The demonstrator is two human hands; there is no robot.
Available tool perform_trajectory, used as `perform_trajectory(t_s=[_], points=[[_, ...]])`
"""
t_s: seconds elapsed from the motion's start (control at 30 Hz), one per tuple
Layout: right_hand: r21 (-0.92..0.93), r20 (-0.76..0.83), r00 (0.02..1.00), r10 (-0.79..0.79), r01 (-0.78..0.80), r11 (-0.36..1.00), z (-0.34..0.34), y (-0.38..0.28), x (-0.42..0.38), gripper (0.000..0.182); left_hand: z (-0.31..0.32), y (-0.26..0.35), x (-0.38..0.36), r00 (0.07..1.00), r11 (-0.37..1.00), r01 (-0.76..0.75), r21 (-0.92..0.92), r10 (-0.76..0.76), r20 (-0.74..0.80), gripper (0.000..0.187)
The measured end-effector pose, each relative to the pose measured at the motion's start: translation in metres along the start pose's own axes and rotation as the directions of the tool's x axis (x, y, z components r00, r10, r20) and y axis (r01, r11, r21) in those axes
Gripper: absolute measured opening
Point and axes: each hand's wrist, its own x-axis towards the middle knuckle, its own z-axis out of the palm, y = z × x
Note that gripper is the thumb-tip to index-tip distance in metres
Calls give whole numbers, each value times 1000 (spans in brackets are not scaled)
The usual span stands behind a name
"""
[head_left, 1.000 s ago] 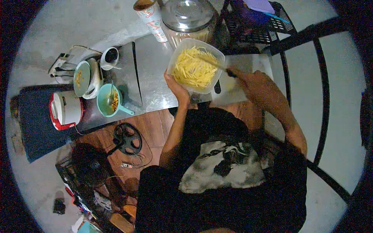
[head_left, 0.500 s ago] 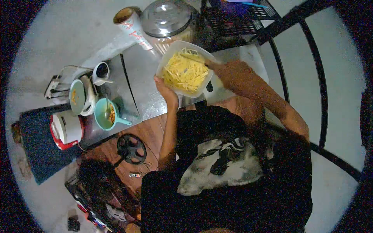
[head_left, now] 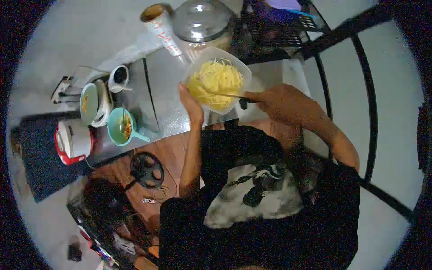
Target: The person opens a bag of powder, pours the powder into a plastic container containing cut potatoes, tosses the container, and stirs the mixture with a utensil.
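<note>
A translucent square container (head_left: 246, 74) full of pale yellow strips (head_left: 220, 76) is at the near edge of the metal table (head_left: 166, 108). My left hand (head_left: 192, 107) is closed on the container's left side, its thumb by the rim. From the right, my right hand (head_left: 270, 101) grips the handle of a long utensil (head_left: 225, 94), which reaches across the strips. The utensil's far end is blurred among the strips, so its shape cannot be made out.
Left on the table are a green pan with food (head_left: 116, 128), a pale green bowl (head_left: 89, 103), a white cup (head_left: 119, 78) and a red and white cooker (head_left: 74, 141). Behind stand a large lidded jar (head_left: 202, 22) and a paper roll (head_left: 162, 33). A black rack (head_left: 274, 36) is back right.
My right hand has moved down and slightly right, and the utensil now lies lower across the strips. The strips have shifted. The whole view has moved slightly.
</note>
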Motion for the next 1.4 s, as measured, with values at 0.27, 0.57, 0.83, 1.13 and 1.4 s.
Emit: perform_trajectory(t_s=[0.27, 0.57, 0.83, 1.13, 1.4], points=[[-77, -58, 941, 333, -337, 938, 7, 1, 18, 44, 2, -20, -4, 973, 965, -125, 230, 164, -161, 48], [50, -43, 955, 295, -293, 955, -19, -9, 3, 43, 1, -26, -16, 966, 986, -86, 143, 117, -230, 50], [50, 68, 931, 359, -362, 931, 22, -16, 26, 43, 19, -61, -32, 934, 983, -159, 90, 179, -308, 58], [-83, -59, 906, 419, -423, 902, 23, -19, 20, 45, 17, -46, -42, 933, 987, -135, 88, 156, -323, 61], [207, -2, 954, 298, -292, 934, 15, -35, 23, 46, 16, -52, -43, 919, 988, -147, 39, 152, -364, 61]])
